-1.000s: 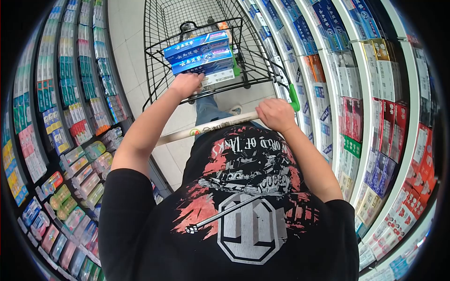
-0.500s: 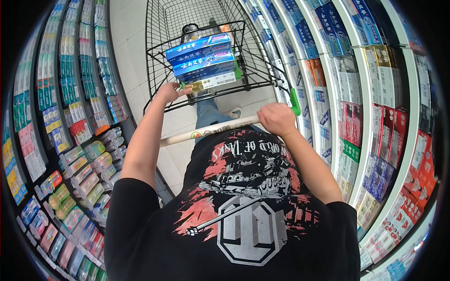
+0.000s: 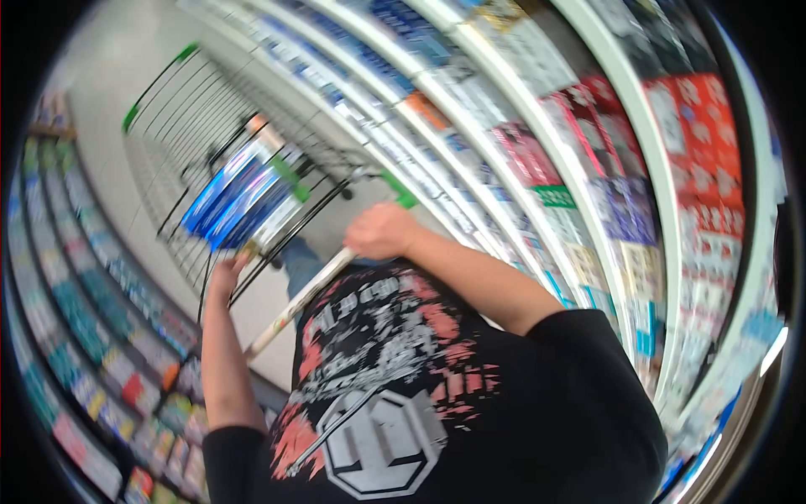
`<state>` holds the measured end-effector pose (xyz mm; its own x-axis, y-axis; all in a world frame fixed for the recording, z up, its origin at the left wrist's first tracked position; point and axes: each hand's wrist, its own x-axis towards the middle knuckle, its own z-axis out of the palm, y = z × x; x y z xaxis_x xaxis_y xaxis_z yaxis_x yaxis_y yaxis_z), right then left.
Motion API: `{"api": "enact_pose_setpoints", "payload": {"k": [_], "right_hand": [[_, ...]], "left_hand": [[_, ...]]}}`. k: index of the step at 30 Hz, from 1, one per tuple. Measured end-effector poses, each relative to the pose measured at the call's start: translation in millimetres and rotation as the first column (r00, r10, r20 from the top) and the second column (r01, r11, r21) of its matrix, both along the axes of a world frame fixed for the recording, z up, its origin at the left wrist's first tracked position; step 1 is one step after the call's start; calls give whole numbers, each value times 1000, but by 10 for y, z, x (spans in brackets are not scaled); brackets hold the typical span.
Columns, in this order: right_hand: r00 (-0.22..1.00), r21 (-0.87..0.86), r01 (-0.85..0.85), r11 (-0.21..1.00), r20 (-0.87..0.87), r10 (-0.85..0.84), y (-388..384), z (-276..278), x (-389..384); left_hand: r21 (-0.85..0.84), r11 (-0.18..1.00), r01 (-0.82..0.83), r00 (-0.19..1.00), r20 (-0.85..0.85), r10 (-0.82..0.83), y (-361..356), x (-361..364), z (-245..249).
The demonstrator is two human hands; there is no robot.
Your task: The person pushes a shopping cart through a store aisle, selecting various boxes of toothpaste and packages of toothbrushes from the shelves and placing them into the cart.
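Note:
The view is smeared by motion. My right hand (image 3: 382,232) is wrapped round the right end of the pale cart handle (image 3: 294,309). At the near edge of the cart, my left hand (image 3: 228,270) is at the lower end of the blue toothpaste boxes (image 3: 239,195); blur hides its fingers and whether they grip anything. The boxes lie side by side, tilted, in the black wire shopping cart (image 3: 172,109), with a white box (image 3: 275,223) beside them on the near side.
Shelves of boxed goods (image 3: 537,143) curve along the right side, close to the cart. On the left stand more shelves (image 3: 92,294) with hanging packs. Pale floor tiles (image 3: 105,109) show in the aisle beyond the cart. Part of my leg (image 3: 300,265) shows under the handle.
The view has turned, so the cart, handle and both hands now appear further left and slanted. My right hand stays on the handle, and my left hand stays near the boxes.

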<state>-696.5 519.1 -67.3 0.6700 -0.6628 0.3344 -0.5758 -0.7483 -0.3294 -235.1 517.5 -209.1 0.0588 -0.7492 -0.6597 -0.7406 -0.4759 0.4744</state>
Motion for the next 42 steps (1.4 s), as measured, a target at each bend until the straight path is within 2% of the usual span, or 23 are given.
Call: {"api": "enact_pose_setpoints", "payload": {"k": [1, 2, 7, 10, 11, 12, 13, 14, 16, 17, 20, 21, 24, 25, 27, 28, 30, 34, 35, 36, 38, 40, 42], "right_hand": [[1000, -12, 22, 1000, -6, -22, 13, -2, 5], [999, -24, 38, 999, -7, -39, 30, -19, 5], [998, -56, 52, 997, 21, -51, 52, -9, 17], [998, -40, -15, 999, 57, 17, 6, -14, -19], [1000, 89, -17, 996, -23, 19, 11, 144, -82], [1000, 76, -3, 997, -25, 5, -6, 312, -182], [988, -80, 134, 988, 84, -127, -34, 479, -317], [949, -216, 278, 936, 210, -233, -42, 638, -480], [817, -192, 561, 805, 288, -500, -33, 961, -1034], [749, -327, 663, 674, 264, -608, -1, 1079, -1401], [503, -590, 734, 336, 141, -853, 109, 1762, -2195], [426, -668, 704, 243, 122, -897, 148, 1922, -2372], [325, -728, 657, 196, 39, -945, 190, 2131, -2726], [327, -729, 656, 197, 40, -944, 179, 2157, -2782], [142, -629, 760, 162, -82, -986, 159, 2194, -2862], [148, -628, 760, 165, -81, -986, 152, 2226, -2886], [33, -411, 904, 119, -209, -977, 122, 2280, -2924], [97, -460, 877, 137, -108, -989, 140, 2170, -3103], [128, -581, 801, 147, -73, -989, 172, 2160, -3127], [178, -685, 711, 161, -46, -983, 187, 2123, -3137], [297, -697, 682, 221, -12, -955, 223, 2058, -3145], [498, -704, 624, 338, 25, -867, 251, 2116, -2885], [586, -693, 580, 428, -11, -811, 309, 1993, -2689]], "left_hand": [[-75, 997, 32, 999, -41, -35, 24, 83, -133], [-31, 999, 10, 1000, -22, -11, 2, -62, 132], [-17, 996, 92, 995, 26, -92, -48, 126, -85], [-95, 976, 195, 978, 97, -185, -71, -80, 463], [-34, 974, 224, 958, 193, -213, -124, -102, 596], [29, 970, 243, 927, 287, -241, -145, -102, 687], [-36, 978, 206, 933, 308, -185, -85, -118, 789], [-99, 981, 167, 937, 326, -126, 19, -136, 877], [-209, 971, 118, 938, 345, -40, 212, -259, 1083], [-257, 959, 121, 923, 385, -14, 319, -371, 1185], [-333, 926, 179, 904, 426, -22, 584, -820, 1544], [-232, 968, 96, 951, 308, -20, 595, -1061, 1810], [-343, 907, 245, 886, 458, -66, 846, -1192, 1583], [-315, 925, 212, 890, 454, -49, 854, -1199, 1561], [-330, 924, 191, 902, 430, -33, 851, -1182, 1541], [-343, 923, 172, 914, 405, -20, 858, -1167, 1539], [-331, 931, 151, 924, 382, -14, 859, -1156, 1547], [-344, 930, 132, 936, 352, -3, 877, -1115, 1525], [-356, 923, 144, 933, 359, -8, 869, -1083, 1454], [-360, 921, 146, 929, 370, -3, 883, -1054, 1404], [-406, 896, 178, 921, 389, -6, 855, -1043, 1370], [-454, 877, 159, 943, 332, 1, 811, -1032, 1371], [-494, 851, 181, 937, 349, 3, 781, -996, 1244]]}}
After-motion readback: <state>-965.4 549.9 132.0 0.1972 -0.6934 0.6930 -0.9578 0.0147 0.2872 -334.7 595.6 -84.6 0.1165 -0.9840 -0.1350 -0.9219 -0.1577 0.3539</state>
